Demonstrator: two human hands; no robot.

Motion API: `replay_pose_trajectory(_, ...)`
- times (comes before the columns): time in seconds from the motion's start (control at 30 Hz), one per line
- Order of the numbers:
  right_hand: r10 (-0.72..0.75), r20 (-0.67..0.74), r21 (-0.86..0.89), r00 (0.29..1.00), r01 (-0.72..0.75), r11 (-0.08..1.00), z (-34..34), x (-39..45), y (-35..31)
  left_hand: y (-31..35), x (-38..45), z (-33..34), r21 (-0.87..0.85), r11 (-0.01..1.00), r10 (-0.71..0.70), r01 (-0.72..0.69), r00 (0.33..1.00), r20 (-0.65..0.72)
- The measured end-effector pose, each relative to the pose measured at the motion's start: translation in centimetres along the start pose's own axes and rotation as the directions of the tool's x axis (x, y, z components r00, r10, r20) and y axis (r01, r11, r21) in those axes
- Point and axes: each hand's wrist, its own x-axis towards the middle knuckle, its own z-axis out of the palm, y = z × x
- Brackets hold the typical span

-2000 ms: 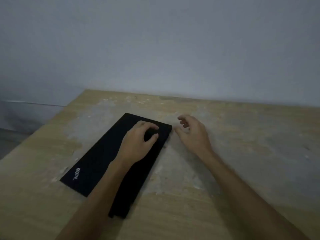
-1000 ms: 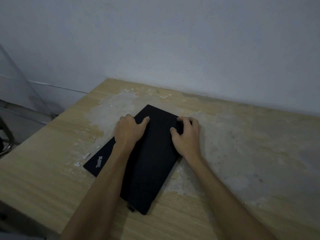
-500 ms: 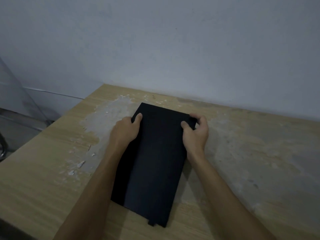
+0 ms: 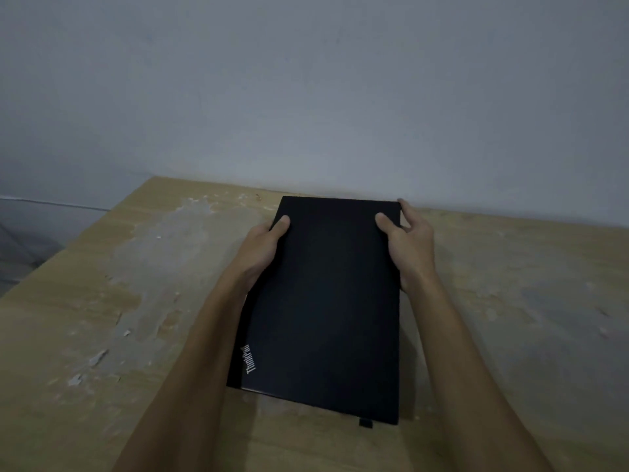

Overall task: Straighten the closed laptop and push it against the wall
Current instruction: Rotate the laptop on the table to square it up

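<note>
Turned square and slid to the wall (image 4: 306, 97), laptop (image 4: 326, 301) sits gripped by both hands (image 4: 262, 248) (image 4: 410, 247); final nudge flush remains.

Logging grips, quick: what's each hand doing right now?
Left hand: gripping the laptop by its left edge.
Right hand: gripping its right edge.

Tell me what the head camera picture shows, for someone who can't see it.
Two hands hold a closed black laptop flat on a worn wooden table, its far end at the wall. The left hand and right hand grip its sides.
</note>
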Motion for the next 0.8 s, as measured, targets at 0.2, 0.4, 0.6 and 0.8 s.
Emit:
replay_pose_trajectory(0.2,0.014,0.214,-0.213,0.977,0.033,0.976,-0.4,0.3,0.4,0.1,1.7,0.6,-0.107,0.992,0.039,-0.067,0.968,-0.250)
replay_pose_trajectory(0.4,0.000,0.228,-0.565,0.974,0.132,0.815,-0.4,0.4,0.6,-0.4,1.7,0.3,-0.313,0.946,-0.056,-0.083,0.910,-0.410)
replay_pose_trajectory(0.6,-0.108,0.130,-0.640,0.986,0.167,0.750,-1.2,0.3,0.3,-0.2,1.3,0.7,-0.431,0.902,-0.120,-0.036,0.937,-0.329)
replay_pose_trajectory(0.8,-0.117,0.116,-0.728,0.986,0.165,0.666,-3.7,0.4,-1.6,-0.4,1.1,-0.9,-0.432,0.902,-0.126,0.015,0.965,-0.229)
